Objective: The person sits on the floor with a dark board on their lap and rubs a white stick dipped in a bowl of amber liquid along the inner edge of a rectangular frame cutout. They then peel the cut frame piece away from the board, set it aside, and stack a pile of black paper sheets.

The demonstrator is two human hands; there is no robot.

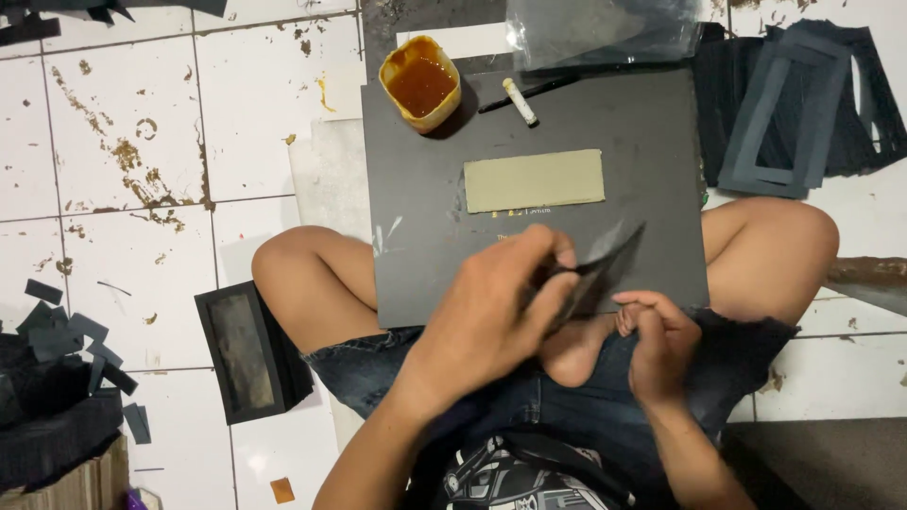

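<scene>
Left to right: black scrap pile [57, 397] on the tiles, black box frame [248, 351] by the knee, glue cup [420, 83] and white stick [519, 101] on the dark board [652, 142] over the lap, tan card strip [534, 179] mid-board, frame cutouts [794, 109] far right. Left hand [491, 316] angled in, fingers pinching a black sheet piece [600, 269] above the board's near edge. Right hand [661, 345] curled shut just under it; contact unclear.
</scene>
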